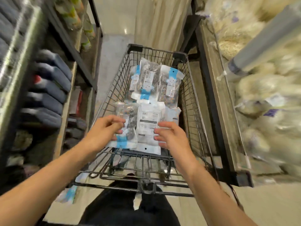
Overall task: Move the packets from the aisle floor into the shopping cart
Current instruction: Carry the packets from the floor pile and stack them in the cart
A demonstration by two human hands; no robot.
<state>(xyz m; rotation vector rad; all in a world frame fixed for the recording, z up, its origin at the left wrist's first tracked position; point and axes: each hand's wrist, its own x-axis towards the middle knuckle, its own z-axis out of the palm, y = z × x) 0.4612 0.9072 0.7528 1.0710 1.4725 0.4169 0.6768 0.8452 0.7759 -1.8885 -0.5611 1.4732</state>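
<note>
Several packets (143,128) fanned out between both hands above the near end of the shopping cart (192,88), left hand (104,131) pinching the left edge with curled fingers, right hand (169,134) curling round the right edge; more packets (156,82) lying flat in the basket beyond the fingertips. Probably light, floppy and slick in clear film, so best gripped at the stiff blue header strips. Another packet (68,194) on the floor below the left forearm.
</note>
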